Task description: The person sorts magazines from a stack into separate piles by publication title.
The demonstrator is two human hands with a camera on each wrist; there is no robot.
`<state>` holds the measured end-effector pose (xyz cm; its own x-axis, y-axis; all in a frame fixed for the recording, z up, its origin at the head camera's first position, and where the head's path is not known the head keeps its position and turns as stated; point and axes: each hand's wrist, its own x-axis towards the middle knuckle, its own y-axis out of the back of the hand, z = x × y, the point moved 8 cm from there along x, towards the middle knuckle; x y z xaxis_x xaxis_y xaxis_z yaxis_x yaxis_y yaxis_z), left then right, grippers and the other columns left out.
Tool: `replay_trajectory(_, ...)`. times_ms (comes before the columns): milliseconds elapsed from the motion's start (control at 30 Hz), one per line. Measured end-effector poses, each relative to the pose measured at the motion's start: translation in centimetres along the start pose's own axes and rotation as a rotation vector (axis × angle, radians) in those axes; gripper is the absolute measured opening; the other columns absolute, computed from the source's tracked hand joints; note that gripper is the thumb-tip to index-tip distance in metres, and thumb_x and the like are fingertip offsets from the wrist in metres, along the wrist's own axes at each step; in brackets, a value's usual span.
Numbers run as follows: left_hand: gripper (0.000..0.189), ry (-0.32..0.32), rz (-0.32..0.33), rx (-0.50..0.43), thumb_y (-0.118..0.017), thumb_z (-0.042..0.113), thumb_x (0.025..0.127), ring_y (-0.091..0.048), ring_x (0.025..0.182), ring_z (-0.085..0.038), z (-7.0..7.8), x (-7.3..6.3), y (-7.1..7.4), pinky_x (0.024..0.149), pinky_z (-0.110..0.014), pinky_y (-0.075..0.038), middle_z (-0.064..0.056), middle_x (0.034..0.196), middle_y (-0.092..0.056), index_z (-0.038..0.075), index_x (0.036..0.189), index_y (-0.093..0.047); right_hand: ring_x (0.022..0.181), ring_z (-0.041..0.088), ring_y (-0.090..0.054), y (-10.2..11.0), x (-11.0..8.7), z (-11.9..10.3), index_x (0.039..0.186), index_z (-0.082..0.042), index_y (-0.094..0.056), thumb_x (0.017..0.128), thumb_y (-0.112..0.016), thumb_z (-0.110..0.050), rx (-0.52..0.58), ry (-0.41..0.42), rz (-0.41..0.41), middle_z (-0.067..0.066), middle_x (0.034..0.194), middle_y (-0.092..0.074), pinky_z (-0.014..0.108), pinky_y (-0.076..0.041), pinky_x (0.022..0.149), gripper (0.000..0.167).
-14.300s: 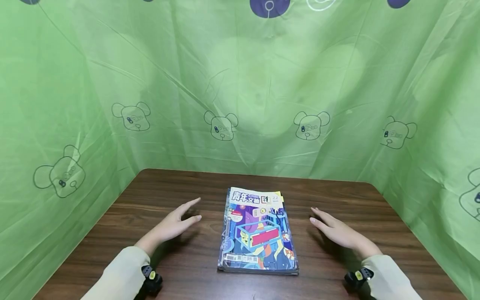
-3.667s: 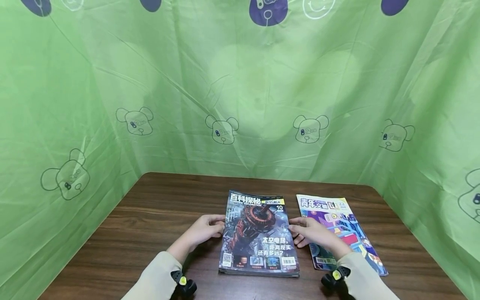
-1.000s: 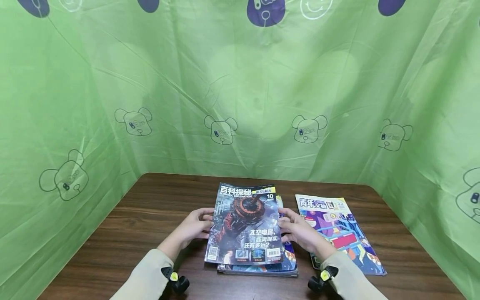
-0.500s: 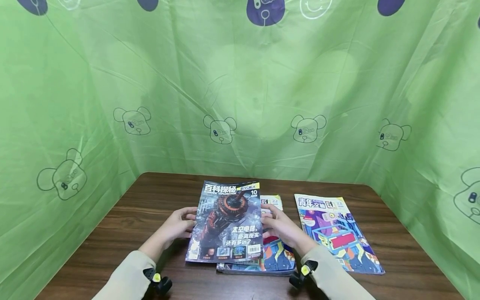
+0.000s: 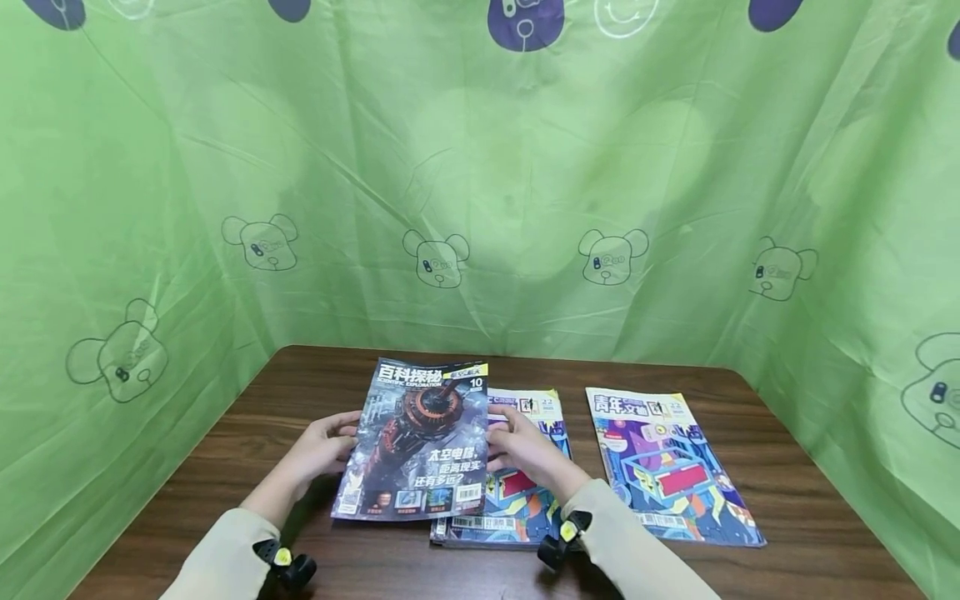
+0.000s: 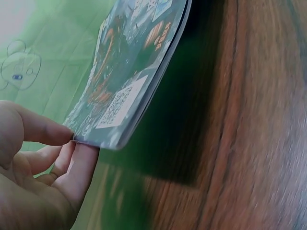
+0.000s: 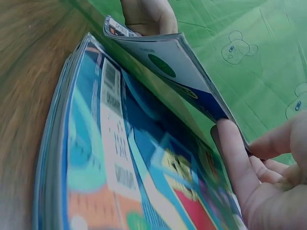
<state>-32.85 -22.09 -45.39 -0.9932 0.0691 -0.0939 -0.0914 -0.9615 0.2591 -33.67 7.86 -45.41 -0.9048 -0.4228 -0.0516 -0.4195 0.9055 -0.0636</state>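
A dark magazine (image 5: 420,442) with a red-and-black machine on its cover is held up by both hands, above the table and partly over a stack of magazines. My left hand (image 5: 324,450) pinches its left edge; in the left wrist view thumb and fingers (image 6: 48,132) grip the margin near a QR code. At its right edge my right hand (image 5: 528,450) pinches it, and the right wrist view shows thumb and fingers (image 7: 232,153) on either side. Beneath lies the stack (image 5: 525,508), topped by a colourful purple-and-blue magazine, its upper left hidden.
Another colourful magazine (image 5: 675,475) with a matching cover lies flat on the right of the brown wooden table (image 5: 795,508). Green curtain (image 5: 525,167) with bear drawings surrounds the table's back and sides.
Earlier the dark magazine lay on top of the stack. Both hands have lifted it and carried it leftward, uncovering the colourful magazine below. The magazine on the right stays put.
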Motion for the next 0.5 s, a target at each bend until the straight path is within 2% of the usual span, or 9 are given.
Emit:
replay_trajectory(233,0.054,0.02,0.041,0.024,-0.048,0.0,0.096,-0.066,0.087,-0.021,-0.4,-0.2,2.5,0.07,-0.04,-0.061,-0.03,0.129,-0.053,-0.01,0.148,-0.037,0.078,0.022,-0.06,-2.4,1.3,0.1,0.152,0.005,-0.027,0.097,-0.051,0.001,0.024,-0.006,0.021,0.014,0.106,-0.054,0.035,-0.061,0.068,0.06)
replay_trajectory(500,0.053,0.016,0.117,0.119,-0.047,0.0,0.095,-0.06,0.083,-0.015,-1.1,-0.3,5.0,0.063,-0.03,-0.054,-0.03,0.128,-0.056,-0.012,0.146,-0.038,0.076,0.022,-0.06,-5.0,2.5,-0.1,0.15,0.004,-0.03,0.096,-0.05,0.004,0.053,0.019,0.038,0.016,0.105,-0.056,0.035,-0.061,0.066,0.058)
